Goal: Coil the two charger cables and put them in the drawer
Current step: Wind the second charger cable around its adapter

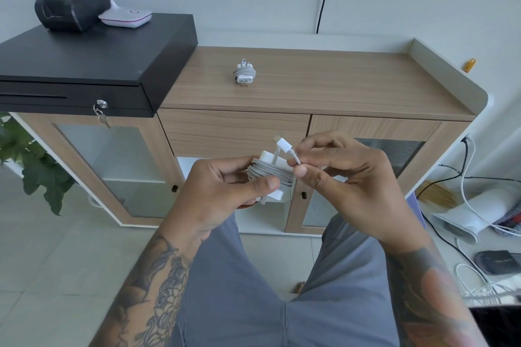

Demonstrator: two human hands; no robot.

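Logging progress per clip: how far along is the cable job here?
One coiled charger already lies on the cabinet top. The left hand holds the second charger, nearly wrapped, while the right hand pinches its plug end. The drawer is shut; neither charger is inside.

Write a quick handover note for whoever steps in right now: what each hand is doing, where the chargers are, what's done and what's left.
Left hand grips the second charger, its cable wound round the brick.
Right hand pinches the cable end near the plug, not yet tucked in.
First charger lies coiled on the wooden cabinet top.
Drawer below the top is closed.
Done: one charger coiled, the other nearly.
Left: tuck in the end, open the drawer, put both chargers in.
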